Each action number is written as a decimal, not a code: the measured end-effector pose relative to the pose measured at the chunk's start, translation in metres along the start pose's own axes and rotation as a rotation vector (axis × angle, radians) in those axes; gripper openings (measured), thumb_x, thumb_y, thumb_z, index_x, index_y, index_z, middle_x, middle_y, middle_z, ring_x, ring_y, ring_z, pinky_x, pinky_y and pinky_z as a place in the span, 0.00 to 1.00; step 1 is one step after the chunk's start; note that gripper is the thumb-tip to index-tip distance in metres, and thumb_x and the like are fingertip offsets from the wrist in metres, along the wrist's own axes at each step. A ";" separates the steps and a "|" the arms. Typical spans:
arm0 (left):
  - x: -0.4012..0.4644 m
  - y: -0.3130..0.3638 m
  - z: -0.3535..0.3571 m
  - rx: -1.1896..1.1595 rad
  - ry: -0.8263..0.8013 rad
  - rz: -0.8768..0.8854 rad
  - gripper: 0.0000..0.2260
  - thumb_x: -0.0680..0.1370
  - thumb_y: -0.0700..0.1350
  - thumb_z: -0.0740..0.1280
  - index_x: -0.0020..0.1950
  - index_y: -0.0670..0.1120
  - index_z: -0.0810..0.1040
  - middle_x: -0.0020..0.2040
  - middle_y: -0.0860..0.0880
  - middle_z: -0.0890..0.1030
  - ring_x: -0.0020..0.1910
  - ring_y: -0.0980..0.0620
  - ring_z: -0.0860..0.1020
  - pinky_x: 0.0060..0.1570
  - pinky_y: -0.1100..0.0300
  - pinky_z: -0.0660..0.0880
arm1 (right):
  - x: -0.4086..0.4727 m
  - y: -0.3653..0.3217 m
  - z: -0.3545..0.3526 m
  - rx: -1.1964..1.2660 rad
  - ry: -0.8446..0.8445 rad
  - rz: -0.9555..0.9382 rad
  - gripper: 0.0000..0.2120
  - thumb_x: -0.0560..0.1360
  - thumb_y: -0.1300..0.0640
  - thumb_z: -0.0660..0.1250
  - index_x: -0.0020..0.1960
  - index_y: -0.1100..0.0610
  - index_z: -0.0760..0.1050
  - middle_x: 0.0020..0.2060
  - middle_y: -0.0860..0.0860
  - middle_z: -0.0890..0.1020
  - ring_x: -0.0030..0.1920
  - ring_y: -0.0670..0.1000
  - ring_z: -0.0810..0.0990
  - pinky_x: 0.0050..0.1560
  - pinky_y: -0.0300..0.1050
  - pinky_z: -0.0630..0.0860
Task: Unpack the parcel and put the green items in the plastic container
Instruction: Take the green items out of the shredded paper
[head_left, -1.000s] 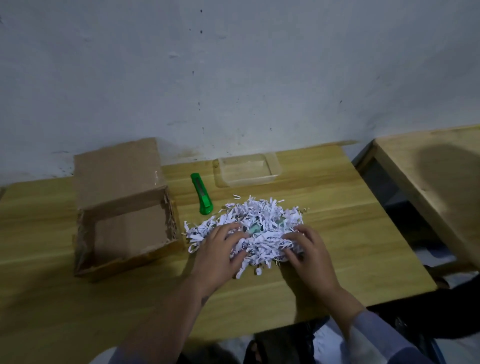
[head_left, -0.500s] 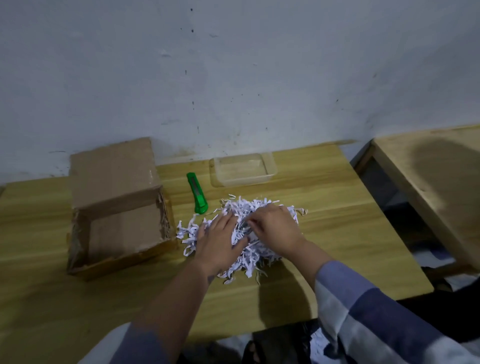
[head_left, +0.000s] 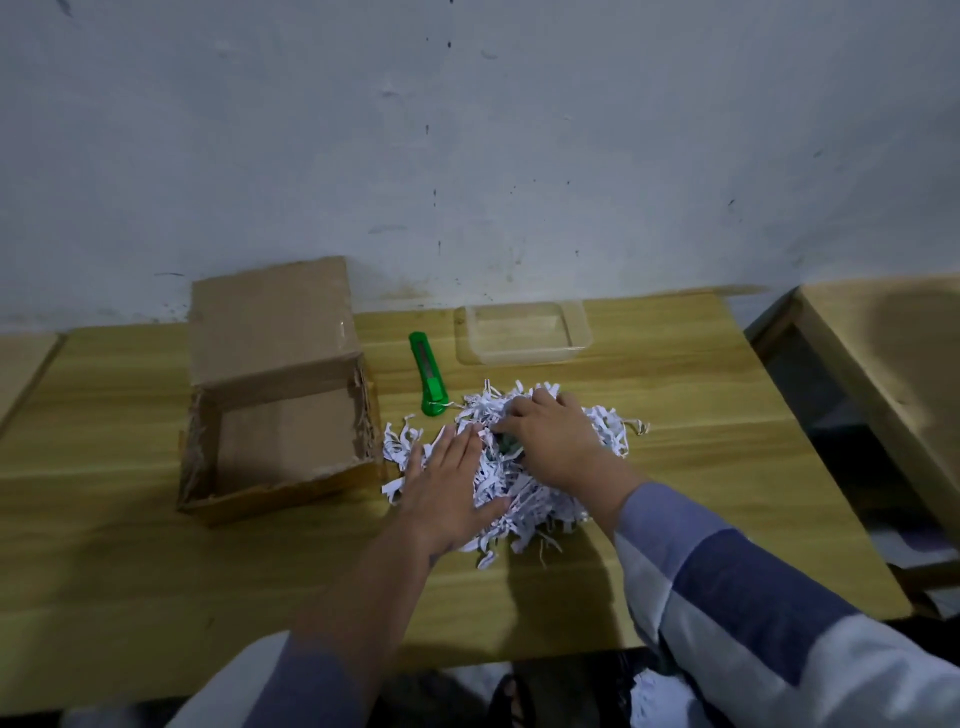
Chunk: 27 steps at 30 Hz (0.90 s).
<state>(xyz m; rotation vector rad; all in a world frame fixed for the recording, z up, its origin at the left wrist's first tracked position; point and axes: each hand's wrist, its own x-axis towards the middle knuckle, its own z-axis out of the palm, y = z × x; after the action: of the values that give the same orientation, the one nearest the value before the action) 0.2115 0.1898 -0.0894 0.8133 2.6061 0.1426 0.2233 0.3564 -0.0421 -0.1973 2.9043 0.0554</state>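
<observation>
Green item (head_left: 506, 442) under shredded paper (head_left: 524, 499) (box cutter (head_left: 427, 382) beside)

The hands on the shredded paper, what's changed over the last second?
The right hand moved from the pile's near right edge up over its middle and now curls on a dark green item. The left hand flattened on the shredded paper. The cardboard box, green utility knife and plastic container stayed put.

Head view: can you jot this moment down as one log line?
box emptied | container empty | left hand flat on paper shreds | right hand digging in shreds
</observation>
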 end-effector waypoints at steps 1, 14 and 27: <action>0.000 0.000 0.000 0.000 -0.004 -0.002 0.39 0.77 0.67 0.53 0.78 0.48 0.39 0.78 0.53 0.37 0.76 0.53 0.34 0.72 0.46 0.32 | 0.000 0.001 0.000 -0.004 0.016 -0.005 0.23 0.75 0.53 0.64 0.69 0.44 0.67 0.69 0.47 0.69 0.68 0.54 0.63 0.66 0.54 0.59; -0.001 0.002 0.002 -0.082 0.002 -0.010 0.41 0.74 0.72 0.51 0.78 0.51 0.40 0.78 0.55 0.38 0.76 0.53 0.33 0.72 0.44 0.31 | -0.039 0.039 -0.005 0.601 0.154 0.270 0.25 0.69 0.49 0.73 0.64 0.41 0.72 0.63 0.46 0.77 0.57 0.51 0.70 0.57 0.46 0.64; -0.005 0.024 -0.056 -0.939 0.290 -0.018 0.34 0.73 0.55 0.72 0.75 0.50 0.62 0.65 0.51 0.76 0.64 0.54 0.74 0.61 0.55 0.73 | -0.035 0.011 -0.018 0.970 0.248 0.246 0.25 0.68 0.57 0.75 0.64 0.49 0.75 0.55 0.52 0.83 0.41 0.48 0.80 0.45 0.42 0.79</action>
<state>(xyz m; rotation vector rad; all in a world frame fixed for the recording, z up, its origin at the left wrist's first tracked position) 0.2053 0.2084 -0.0313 0.4247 2.3470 1.4256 0.2519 0.3709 -0.0162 0.3401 2.7836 -1.3658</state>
